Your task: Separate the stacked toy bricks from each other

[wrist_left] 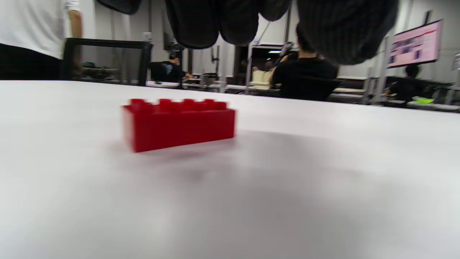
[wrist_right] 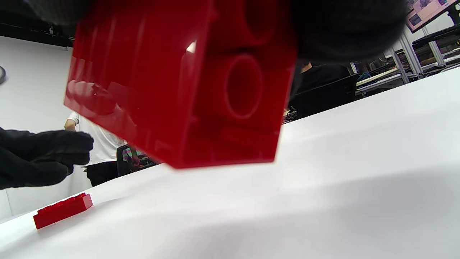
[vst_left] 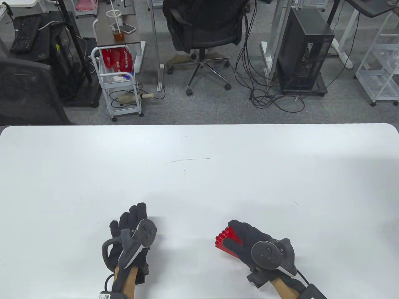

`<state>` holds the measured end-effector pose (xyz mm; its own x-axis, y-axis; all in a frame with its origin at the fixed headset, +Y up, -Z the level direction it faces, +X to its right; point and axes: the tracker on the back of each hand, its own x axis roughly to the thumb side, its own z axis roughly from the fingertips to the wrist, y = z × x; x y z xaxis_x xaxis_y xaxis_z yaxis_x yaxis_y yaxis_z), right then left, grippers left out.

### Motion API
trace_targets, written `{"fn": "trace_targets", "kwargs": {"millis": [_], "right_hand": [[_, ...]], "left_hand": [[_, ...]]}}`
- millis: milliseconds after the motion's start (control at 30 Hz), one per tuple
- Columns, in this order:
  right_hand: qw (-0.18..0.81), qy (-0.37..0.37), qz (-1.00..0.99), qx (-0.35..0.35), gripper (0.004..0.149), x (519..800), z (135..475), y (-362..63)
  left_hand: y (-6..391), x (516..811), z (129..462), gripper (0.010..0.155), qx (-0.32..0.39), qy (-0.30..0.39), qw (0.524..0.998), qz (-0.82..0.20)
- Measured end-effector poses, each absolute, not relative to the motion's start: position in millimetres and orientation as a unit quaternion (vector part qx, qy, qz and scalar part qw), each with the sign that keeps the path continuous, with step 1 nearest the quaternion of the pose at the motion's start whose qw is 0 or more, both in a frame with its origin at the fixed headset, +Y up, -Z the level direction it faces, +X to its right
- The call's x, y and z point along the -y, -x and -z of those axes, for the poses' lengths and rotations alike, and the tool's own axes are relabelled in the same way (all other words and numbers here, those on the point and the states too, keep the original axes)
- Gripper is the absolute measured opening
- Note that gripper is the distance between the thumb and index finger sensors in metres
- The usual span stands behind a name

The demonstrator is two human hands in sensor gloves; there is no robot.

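My right hand (vst_left: pixel 241 232) grips a red toy brick (vst_left: pixel 227 241) and holds it tilted a little above the white table (vst_left: pixel 199 174), studs pointing left. In the right wrist view the held brick (wrist_right: pixel 187 86) fills the top, its hollow underside facing the camera, with my gloved fingers (wrist_right: pixel 345 28) on it. A second red brick (wrist_left: pixel 179 123) lies alone on the table, studs up, just below my left fingers (wrist_left: pixel 230 21), which hang above without touching it. It also shows in the right wrist view (wrist_right: pixel 63 210). My left hand (vst_left: pixel 134 218) hides it in the table view.
The table's far edge (vst_left: pixel 199 125) borders an office floor with a black chair (vst_left: pixel 202 28), a white cart (vst_left: pixel 120 84) and a computer tower (vst_left: pixel 304 49). A faint mark (vst_left: pixel 184 160) is on the tabletop.
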<state>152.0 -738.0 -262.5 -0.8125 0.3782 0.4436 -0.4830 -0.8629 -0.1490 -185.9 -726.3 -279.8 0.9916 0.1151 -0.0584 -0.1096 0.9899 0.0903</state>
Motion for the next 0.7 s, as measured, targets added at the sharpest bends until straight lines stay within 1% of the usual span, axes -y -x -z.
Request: {"fn": "trace_targets", "kwargs": {"millis": [167, 233, 433, 700], "right_hand": [[0.231, -0.209, -0.942, 0.128, 0.065, 738.0, 262.7, -152.2], [0.232, -0.211, -0.941, 0.126, 0.065, 738.1, 262.8, -152.1], [0.23, -0.216, -0.941, 0.121, 0.065, 738.2, 262.3, -151.1], [0.228, -0.222, -0.94, 0.125, 0.065, 736.3, 259.7, -148.8]], "left_hand": [[160.9, 722.1, 271.5, 0.087, 0.098, -0.041, 0.983, -0.146], [153.3, 720.3, 268.7, 0.088, 0.124, -0.037, 0.979, -0.159], [130.0, 717.7, 261.4, 0.09, 0.191, -0.015, 0.963, -0.191], [105.6, 713.5, 253.7, 0.09, 0.238, 0.02, 0.946, -0.217]]}}
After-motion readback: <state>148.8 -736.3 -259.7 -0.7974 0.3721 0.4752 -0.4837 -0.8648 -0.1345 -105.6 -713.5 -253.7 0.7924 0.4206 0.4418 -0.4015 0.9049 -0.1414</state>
